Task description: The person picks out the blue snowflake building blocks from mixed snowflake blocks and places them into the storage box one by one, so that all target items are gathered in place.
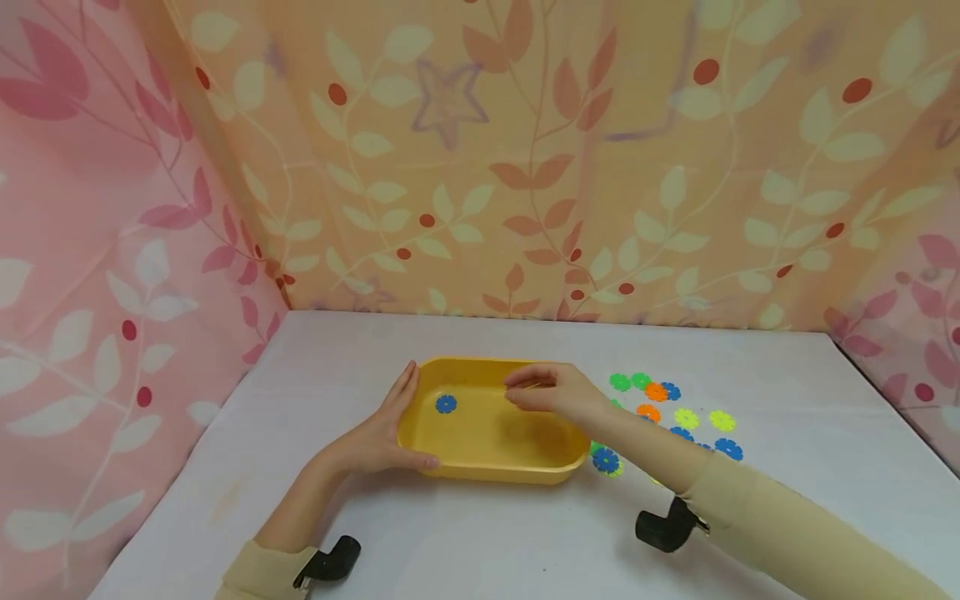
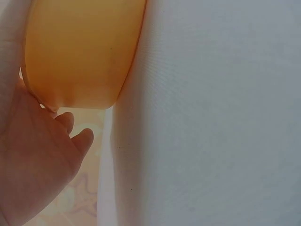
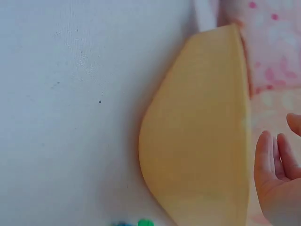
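Observation:
A yellow plastic basin (image 1: 495, 473) stands on the white table. Inside it, toward the left, lies a blue flower-shaped disc (image 1: 446, 404). My left hand (image 1: 375, 437) holds the basin's left end, thumb along the near rim and fingers on the far side; the left wrist view shows the basin's outer wall (image 2: 84, 52) against that hand. Over the basin's right half hovers my right hand (image 1: 558, 390), its fingers pointing left. In the right wrist view its thumb and fingers (image 3: 264, 157) are apart, with no disc visible between them.
Several flower-shaped discs in green, orange (image 1: 656, 392), yellow (image 1: 686, 418) and blue (image 1: 728, 449) lie scattered right of the basin, some partly behind the right forearm. Patterned cloth walls (image 1: 450, 183) close off the table at the back and sides.

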`<state>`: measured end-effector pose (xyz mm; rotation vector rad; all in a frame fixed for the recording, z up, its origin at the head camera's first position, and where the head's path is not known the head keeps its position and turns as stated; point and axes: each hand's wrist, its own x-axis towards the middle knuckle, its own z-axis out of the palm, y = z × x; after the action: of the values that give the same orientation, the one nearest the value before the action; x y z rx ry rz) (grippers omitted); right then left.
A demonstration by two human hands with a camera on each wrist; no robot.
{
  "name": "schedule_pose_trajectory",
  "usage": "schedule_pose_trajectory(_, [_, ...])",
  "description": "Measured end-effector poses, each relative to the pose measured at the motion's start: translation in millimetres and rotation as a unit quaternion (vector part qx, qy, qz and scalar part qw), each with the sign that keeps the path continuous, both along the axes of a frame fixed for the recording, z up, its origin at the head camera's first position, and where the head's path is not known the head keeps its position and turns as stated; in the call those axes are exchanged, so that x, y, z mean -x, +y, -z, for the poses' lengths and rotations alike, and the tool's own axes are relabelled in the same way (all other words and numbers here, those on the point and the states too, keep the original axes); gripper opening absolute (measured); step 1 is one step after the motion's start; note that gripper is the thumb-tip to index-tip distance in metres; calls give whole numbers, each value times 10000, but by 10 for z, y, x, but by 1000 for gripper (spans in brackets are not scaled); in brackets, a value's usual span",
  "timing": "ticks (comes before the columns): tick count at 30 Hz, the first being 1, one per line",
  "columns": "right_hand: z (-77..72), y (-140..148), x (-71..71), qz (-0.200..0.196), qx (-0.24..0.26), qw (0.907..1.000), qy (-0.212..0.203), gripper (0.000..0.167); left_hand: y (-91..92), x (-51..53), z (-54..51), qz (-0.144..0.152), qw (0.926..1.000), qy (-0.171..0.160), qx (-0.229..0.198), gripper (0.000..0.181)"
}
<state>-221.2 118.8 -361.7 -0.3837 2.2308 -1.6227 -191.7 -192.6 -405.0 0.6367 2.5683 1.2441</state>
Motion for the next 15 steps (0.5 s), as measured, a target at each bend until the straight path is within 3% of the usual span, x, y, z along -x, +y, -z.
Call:
schedule_pose_trajectory(7, [-84, 560, -164, 674, 362, 9967, -278, 52, -5, -10, 15, 56, 10000, 74, -6, 131])
schedule_pose_trajectory(12, [4, 901, -295, 1107, 198, 9931, -329, 57, -5, -5, 11, 51, 10000, 82, -24, 132])
schedule_pose_trajectory(15, [106, 1077, -361, 1148, 10, 9928, -340, 55, -1, 3, 13, 45, 9999, 92, -37, 132])
